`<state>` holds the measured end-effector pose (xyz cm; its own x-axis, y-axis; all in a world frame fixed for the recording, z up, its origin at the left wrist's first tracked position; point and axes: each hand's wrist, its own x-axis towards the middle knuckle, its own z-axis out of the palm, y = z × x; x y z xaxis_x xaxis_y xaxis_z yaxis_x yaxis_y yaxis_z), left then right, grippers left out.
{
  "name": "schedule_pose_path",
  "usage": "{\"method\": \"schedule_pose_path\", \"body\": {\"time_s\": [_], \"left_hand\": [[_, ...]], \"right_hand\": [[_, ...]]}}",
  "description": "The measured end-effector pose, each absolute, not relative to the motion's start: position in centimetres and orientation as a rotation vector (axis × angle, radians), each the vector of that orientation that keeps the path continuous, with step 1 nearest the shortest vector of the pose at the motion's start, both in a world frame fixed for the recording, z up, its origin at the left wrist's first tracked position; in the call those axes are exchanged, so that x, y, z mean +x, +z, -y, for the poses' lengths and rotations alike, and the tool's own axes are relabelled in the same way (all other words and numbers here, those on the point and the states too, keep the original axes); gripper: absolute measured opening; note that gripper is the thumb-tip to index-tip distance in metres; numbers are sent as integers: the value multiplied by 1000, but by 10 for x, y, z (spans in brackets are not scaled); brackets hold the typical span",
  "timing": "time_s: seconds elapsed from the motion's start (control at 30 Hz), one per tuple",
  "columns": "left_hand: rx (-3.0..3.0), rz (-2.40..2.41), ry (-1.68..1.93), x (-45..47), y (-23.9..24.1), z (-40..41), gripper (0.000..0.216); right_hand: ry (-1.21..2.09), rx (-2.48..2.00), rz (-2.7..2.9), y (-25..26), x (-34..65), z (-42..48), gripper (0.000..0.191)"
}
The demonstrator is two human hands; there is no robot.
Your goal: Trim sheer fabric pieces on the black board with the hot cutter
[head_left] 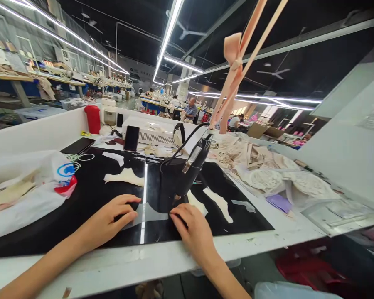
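Note:
A sheer, curved fabric piece (154,214) lies on the black glossy mat (90,203) in front of me. My left hand (112,216) rests at its left end, thumb and forefinger apart, pressing it flat. At the other end, my right hand (191,224) has its fingertips drawn together on the edge of the piece. Just beyond those fingertips stands a black hand-held machine (195,166) with a cord, hung from knotted pink straps (233,74). Cream cut pieces (124,177) lie around, one of them (198,202) partly behind my right hand.
Lace-trimmed beige garments (262,166) are heaped at the right beside a purple piece (279,203). A white plastic bag (25,187) lies at the left. A phone (131,138), a red container (92,119) and a white slotted box (156,135) stand behind. Another person (190,110) sits far off.

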<state>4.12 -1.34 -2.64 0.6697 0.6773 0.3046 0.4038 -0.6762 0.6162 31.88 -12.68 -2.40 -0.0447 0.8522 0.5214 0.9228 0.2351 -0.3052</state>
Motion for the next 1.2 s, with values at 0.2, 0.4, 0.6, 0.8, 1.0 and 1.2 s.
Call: {"method": "schedule_pose_path", "body": {"time_s": [0.2,0.4,0.6,0.8,1.0,1.2], "left_hand": [[2349,-874,798,37,-34,10,46],[2354,-906,848,37,-38,9,46],[2377,-895,831,36,-37,10,46],[2390,-884,809,36,-38,8,47],[2386,-868,816,37,-37,8,47],[2381,-872,813,38,-32,10,46]], "right_hand": [[-414,-1902,1617,-26,424,140,30],[-555,-2167,1577,-45,471,125,24],[-586,-2352,1676,-47,469,113,21],[-558,-2447,1712,-45,466,114,24],[-473,-2449,1639,-44,469,116,25],[-329,-2405,1513,-42,475,117,26]]}}
